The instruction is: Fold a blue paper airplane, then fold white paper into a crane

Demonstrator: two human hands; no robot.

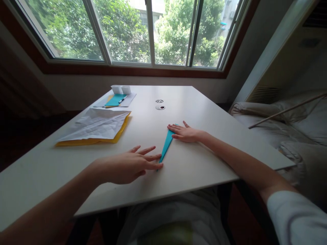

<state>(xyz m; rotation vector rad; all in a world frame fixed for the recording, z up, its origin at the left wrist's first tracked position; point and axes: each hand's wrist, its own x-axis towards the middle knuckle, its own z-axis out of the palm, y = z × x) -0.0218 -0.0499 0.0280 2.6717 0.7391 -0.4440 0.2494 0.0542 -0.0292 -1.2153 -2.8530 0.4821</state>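
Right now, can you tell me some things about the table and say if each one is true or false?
1. Both hands press on a folded teal paper. True: the left hand is at its near tip and the right hand at its far end.
2. The folded paper is red. False: it is teal.
3. Crumpled white paper lies on a yellow sheet. True.
4. The pen is in the right hand. False: it lies at the far side of the table.
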